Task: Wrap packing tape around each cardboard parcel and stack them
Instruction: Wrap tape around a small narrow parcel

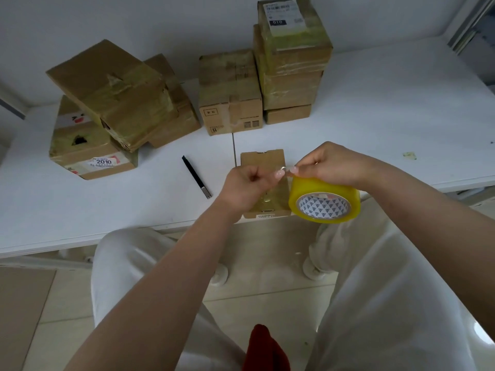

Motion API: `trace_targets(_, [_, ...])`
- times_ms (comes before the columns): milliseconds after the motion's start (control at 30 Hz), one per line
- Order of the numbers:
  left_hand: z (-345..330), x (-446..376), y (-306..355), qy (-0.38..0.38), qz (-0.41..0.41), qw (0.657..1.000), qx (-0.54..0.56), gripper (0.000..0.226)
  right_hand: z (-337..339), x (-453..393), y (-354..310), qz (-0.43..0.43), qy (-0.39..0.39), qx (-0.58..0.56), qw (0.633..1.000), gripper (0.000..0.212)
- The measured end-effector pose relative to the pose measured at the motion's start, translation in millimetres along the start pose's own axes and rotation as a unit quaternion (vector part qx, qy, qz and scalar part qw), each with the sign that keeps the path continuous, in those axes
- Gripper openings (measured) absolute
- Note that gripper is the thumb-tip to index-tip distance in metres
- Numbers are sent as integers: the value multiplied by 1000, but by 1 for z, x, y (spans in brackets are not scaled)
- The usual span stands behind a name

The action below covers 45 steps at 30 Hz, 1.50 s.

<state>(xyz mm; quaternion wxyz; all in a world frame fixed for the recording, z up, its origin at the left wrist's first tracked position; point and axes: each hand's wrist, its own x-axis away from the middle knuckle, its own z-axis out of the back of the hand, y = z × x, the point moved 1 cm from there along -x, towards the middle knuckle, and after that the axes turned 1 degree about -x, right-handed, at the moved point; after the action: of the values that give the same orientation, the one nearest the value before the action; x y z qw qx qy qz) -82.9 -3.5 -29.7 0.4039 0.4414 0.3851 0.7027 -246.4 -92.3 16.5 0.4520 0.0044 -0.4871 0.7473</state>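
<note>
Fingers of left hand [247, 183] curled, thumb and forefinger pinching the free end of clear tape [284, 170] at centre of frame. Fingers of right hand [330, 163] curled over the yellow tape roll [324, 199], fingertips pinching the same tape end; roll held tilted, core facing the camera, just right of centre. Small flat parcel [263, 159] lay on white table [375, 103] directly beneath both hands, near table front edge. Black utility knife [196, 176] lay left of that parcel, apart from it. Taped parcels stacked three high [292, 62] at upper centre-right; single taped parcel [230, 92] just left of stack. Untidy pile of taped parcels [115, 103] at upper left of frame
</note>
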Motion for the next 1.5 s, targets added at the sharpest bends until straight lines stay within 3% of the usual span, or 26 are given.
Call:
trace_targets(100, [13, -3, -6, 37, -8, 999, -25, 32, 3, 3, 5, 7, -64, -17, 998, 33])
trace_targets(200, [31, -2, -18, 77, 23, 994, -73, 36, 20, 5, 19, 31, -37, -160, 986, 58])
trace_targets(267, [37, 1, -29, 87, 46, 989, -111, 37, 26, 1, 26, 25, -16, -88, 996, 74])
trace_targets(367, [31, 3, -42, 104, 44, 975, -193, 43, 15, -11, 36, -24, 16, 159, 987, 52])
trace_targets(467, [24, 2, -47, 122, 51, 963, -237, 42, 3, -16, 35, -34, 60, 247, 966, 44])
trace_targets(900, [15, 3, -56, 144, 26, 903, -404, 35, -17, -35, 33, -33, 55, 329, 942, 50])
trace_targets(1200, [15, -1, -52, 125, 36, 810, -572, 48, -29, -47, 16, -70, 34, 405, 911, 45])
trace_targets(1500, [22, -3, -51, 102, 133, 799, -578, 67, -31, -48, 14, -87, 34, 406, 909, 45])
